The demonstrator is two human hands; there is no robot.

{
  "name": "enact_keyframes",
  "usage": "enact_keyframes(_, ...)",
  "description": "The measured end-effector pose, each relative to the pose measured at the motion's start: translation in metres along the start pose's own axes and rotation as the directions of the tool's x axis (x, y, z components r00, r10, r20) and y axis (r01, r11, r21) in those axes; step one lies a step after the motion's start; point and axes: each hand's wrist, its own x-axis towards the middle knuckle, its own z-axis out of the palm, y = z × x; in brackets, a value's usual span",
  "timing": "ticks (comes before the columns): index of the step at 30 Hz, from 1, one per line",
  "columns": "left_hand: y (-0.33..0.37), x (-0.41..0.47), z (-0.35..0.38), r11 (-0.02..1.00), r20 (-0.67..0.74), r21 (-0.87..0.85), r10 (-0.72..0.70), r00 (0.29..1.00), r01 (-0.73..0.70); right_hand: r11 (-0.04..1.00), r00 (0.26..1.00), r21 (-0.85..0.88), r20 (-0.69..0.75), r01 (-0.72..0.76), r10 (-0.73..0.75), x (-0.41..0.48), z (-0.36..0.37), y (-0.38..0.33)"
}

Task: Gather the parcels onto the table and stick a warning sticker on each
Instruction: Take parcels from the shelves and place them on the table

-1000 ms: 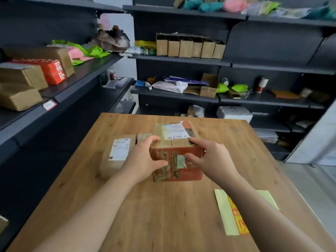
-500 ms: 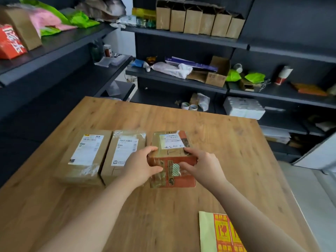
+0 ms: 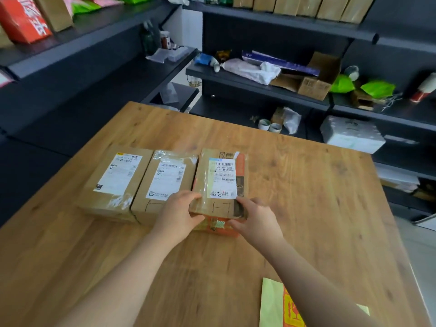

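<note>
Three parcels lie in one row on the wooden counter [image 3: 306, 197], side by side, with their long sides touching or almost touching.

The left parcel [image 3: 115, 182] is a plain brown carton with a white shipping label on top and clear tape at its near end. The middle parcel [image 3: 165, 185] is also brown. It has a white label with barcodes, and shiny tape across its far end.

The right parcel [image 3: 221, 180] looks different from the other two. Its top is brown and covered with glossy tape, with a white barcode label and an orange strip along the right edge. Its near side face is orange-red with a small patterned patch.

Both hands hold this right parcel at its near end. The left hand [image 3: 179, 213] grips the near left corner, fingers curled over the top edge. The right hand [image 3: 257, 220] grips the near right corner in the same way.

A sticker sheet [image 3: 273, 305], pale yellow-green with an orange and yellow printed part, lies on the counter near the bottom edge, partly hidden by the right forearm. Dark shelves [image 3: 259, 90] with boxes and bags stand behind the counter.
</note>
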Motion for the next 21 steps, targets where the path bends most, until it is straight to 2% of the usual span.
enact_keyframes(6,0.003,-0.005,0.003,0.996,-0.01,0.086,0.033,0.999,-0.032,0.995,1.0,-0.097,-0.002,0.021,-0.021,-0.004,0.005,0.002)
enact_keyframes(9,0.008,-0.013,-0.007,0.986,-0.038,0.151,0.071,0.997,-0.064,0.974,0.987,-0.197,-0.088,0.114,-0.134,-0.006,0.002,-0.007)
enact_keyframes(14,0.014,-0.042,-0.043,0.962,-0.181,0.252,0.15,0.972,-0.102,0.921,0.91,-0.218,-0.196,0.324,-0.366,-0.009,-0.005,-0.045)
enact_keyframes(18,0.007,-0.076,-0.082,0.956,-0.314,0.293,0.13,0.94,-0.035,0.85,0.82,-0.197,-0.229,0.488,-0.524,-0.018,-0.006,-0.092)
enact_keyframes(21,-0.005,-0.109,-0.113,0.949,-0.393,0.313,0.087,0.915,0.044,0.789,0.764,-0.17,-0.197,0.59,-0.614,-0.029,-0.003,-0.134)
